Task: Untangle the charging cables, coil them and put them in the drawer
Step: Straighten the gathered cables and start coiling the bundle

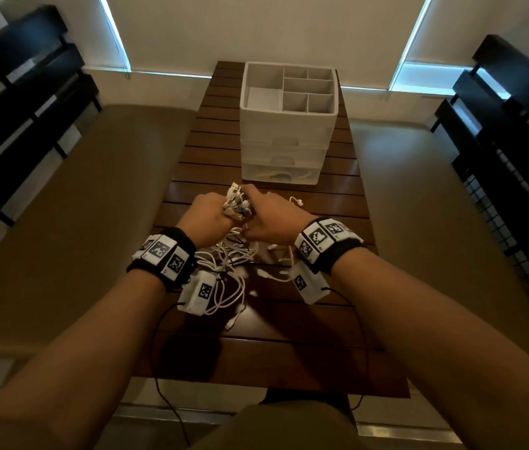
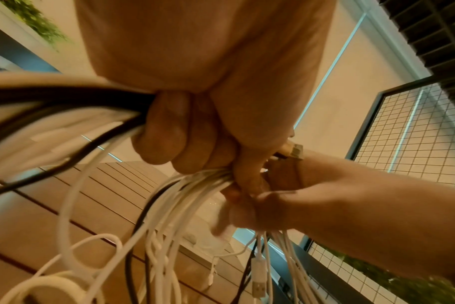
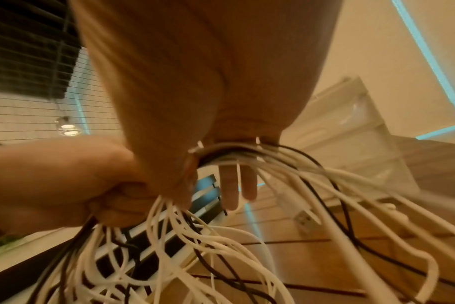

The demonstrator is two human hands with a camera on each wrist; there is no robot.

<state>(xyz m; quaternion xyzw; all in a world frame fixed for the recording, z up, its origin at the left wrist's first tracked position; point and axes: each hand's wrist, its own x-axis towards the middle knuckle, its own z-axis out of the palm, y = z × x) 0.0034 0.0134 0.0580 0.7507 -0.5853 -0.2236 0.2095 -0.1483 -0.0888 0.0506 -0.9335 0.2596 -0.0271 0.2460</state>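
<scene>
Charging cables (image 1: 229, 254), mostly white with a few black ones, hang in a tangled bunch from both hands above the middle of the slatted wooden bench (image 1: 338, 203). The left hand (image 1: 206, 219) has its fingers (image 2: 164, 131) clenched round the bundle just below the plugs. The right hand (image 1: 271, 219) sits against it, thumb and forefinger pinching the same bunch (two of its fingers (image 3: 231, 185) point straight down behind the strands). The plug ends (image 1: 235, 203) stick up and away between the two hands, while the long run of the cables drops toward the near side and pools in loops on the bench. Beyond the hands stands a white drawer unit (image 1: 284, 125) near the far end, its front facing them, with bare slats between. The bench is narrow, its left and right edges close to the hands. No writing on the cables can be read.
</scene>
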